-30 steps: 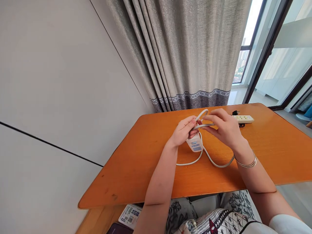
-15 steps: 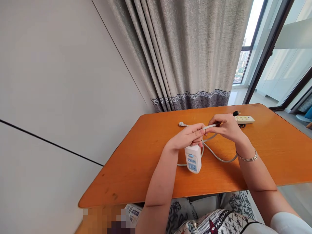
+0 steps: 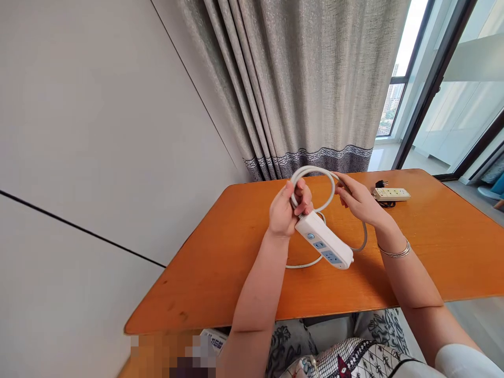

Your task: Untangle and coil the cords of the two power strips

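White plastic makes up the power strip (image 3: 325,241), held aslant over the near half of the desk (image 3: 212,257), its blue-marked sockets and round switch facing up and its lower end pointing towards the near edge. Whether that end touches the desk cannot be told.

Beside its upper end, the left hand (image 3: 285,207) has its grip closed around the gathered cord (image 3: 311,168), which arches in loops towards the far edge; the curled fingers hide where cord and strip join. The right hand (image 3: 357,202), with thin bangles (image 3: 397,252) at the wrist, has its grip pinched on another stretch of the same cord, though the exact contact is partly masked by the hand itself. More cord lies on the desk behind the strip and vanishes behind the left forearm, so its end cannot be followed.

Near the far right corner, a cream power strip (image 3: 396,195) rests with a black plug (image 3: 380,184) just beyond it; its dark cord is mostly hidden. Below the near left edge, a printed box or booklet (image 3: 214,338) is cut off by the forearm and blurred blocks.
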A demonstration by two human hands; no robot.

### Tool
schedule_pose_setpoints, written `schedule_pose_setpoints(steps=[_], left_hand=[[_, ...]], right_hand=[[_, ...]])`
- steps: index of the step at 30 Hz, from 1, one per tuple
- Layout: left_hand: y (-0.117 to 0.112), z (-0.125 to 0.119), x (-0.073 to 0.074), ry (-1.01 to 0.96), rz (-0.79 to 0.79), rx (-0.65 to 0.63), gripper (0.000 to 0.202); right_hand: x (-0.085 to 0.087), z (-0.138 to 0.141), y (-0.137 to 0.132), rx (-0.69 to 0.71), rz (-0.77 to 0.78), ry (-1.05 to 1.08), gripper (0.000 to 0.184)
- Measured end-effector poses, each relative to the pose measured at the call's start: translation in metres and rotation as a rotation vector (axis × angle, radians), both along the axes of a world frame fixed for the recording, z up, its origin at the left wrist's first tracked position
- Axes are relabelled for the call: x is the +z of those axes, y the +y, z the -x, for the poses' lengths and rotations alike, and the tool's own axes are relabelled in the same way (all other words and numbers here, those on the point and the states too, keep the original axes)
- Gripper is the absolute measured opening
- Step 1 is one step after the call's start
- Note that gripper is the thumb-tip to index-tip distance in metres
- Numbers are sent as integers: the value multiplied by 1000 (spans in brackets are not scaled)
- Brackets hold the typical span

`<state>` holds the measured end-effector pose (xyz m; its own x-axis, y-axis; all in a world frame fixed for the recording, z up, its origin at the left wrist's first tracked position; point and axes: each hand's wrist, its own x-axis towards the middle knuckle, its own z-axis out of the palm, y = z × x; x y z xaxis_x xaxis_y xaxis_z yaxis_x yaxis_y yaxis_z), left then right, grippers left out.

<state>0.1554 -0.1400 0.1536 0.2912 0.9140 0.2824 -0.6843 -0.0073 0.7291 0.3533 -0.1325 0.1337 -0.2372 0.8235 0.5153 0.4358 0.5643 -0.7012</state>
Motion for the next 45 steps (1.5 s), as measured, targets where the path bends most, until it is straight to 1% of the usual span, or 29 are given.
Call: schedule_pose_setpoints(steps=[2, 4, 6, 7, 9, 11, 13, 16, 19, 21, 22, 26, 30, 33, 35, 38, 41, 43, 45], left_hand=[[1, 4, 6, -89, 39, 112, 40], [3, 10, 11, -147, 45, 204, 42], [6, 18, 13, -155, 20, 264, 38], [8, 21, 13, -147, 1, 282, 36], [12, 26, 12, -125, -43, 305, 33], [16, 26, 8, -95, -86, 335, 31], [20, 24, 3, -27, -132, 389, 29], [24, 20, -5, 103, -238, 466, 24], [26, 17, -12, 184, -335, 487, 28], [27, 17, -15, 224, -368, 481, 35], [27, 17, -15, 243, -382, 471, 38], [27, 18, -17, 312, -442, 396, 44], [25, 18, -19, 321, -471, 286, 41], [22, 16, -20, 311, -507, 205, 37], [20, 14, -19, 327, -519, 173, 36], [16, 13, -17, 358, -522, 158, 35], [14, 12, -17, 415, -550, 171, 33], [14, 10, -18, 504, -573, 218, 33], [14, 9, -21, 603, -599, 297, 33]], right_hand=[[0, 2, 0, 39, 143, -29, 52], [1, 3, -1, 84, 266, -79, 56], [3, 3, -3, 125, 346, -147, 55], [4, 3, -4, 136, 357, -183, 53], [4, 2, -4, 126, 314, -262, 50], [3, 3, -4, 71, 219, -347, 50], [2, 3, -5, -27, 126, -444, 52], [3, 6, -11, -235, 15, -604, 52], [9, 10, -21, -436, -63, -736, 49], [12, 13, -27, -501, -90, -806, 47], [13, 14, -30, -511, -96, -838, 47], [15, 18, -37, -462, -72, -938, 43], [16, 20, -40, -373, -58, -966, 39], [18, 23, -42, -281, -105, -950, 33], [19, 24, -45, -233, -157, -936, 31], [20, 27, -49, -188, -240, -890, 27], [18, 30, -55, -150, -298, -810, 28], [15, 32, -59, -117, -307, -749, 32], [11, 35, -64, -91, -292, -713, 37]])
